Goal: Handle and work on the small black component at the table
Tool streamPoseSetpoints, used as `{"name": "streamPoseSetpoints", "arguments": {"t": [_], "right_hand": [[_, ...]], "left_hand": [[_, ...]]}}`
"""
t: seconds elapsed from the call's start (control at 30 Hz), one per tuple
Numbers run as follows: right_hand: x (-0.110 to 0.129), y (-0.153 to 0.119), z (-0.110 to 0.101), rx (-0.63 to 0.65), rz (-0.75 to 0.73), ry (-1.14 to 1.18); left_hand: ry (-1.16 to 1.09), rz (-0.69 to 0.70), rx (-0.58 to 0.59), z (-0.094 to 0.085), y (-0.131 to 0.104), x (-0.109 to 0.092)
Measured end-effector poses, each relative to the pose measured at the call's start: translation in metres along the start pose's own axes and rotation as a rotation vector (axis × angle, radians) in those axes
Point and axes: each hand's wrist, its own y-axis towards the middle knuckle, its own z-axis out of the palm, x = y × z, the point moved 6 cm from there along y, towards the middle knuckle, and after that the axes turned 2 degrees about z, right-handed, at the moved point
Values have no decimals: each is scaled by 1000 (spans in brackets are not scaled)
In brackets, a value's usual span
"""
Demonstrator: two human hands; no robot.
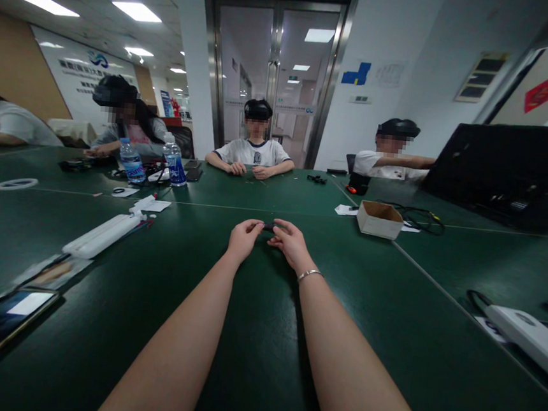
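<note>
Between my two hands, just above the green table (258,332), is a small dark object (268,227), too small to name. My left hand (244,236) pinches its left end between thumb and fingers. At its other end, the thumb and forefinger of my right hand (291,243) close on it, the remaining fingers curled below. A silver bracelet (310,274) circles my right wrist. My fingertips cover both ends of the object.
Left lie a phone (1,329), a long white object (103,235) and a white ring (17,183); two water bottles (175,160) stand beyond. An open cardboard box (379,221), cables (426,222), a black monitor (507,171) and a white power strip (531,337) occupy the right. Several people sit around.
</note>
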Motion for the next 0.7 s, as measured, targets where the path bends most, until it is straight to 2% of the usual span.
{"name": "streamPoseSetpoints", "arguments": {"t": [0.33, 0.7], "right_hand": [[0, -1, 2, 50, 8, 19], [2, -3, 4, 80, 4, 5]], "left_hand": [[69, 7, -20, -1, 0, 1], [77, -23, -35, -2, 4, 13]]}}
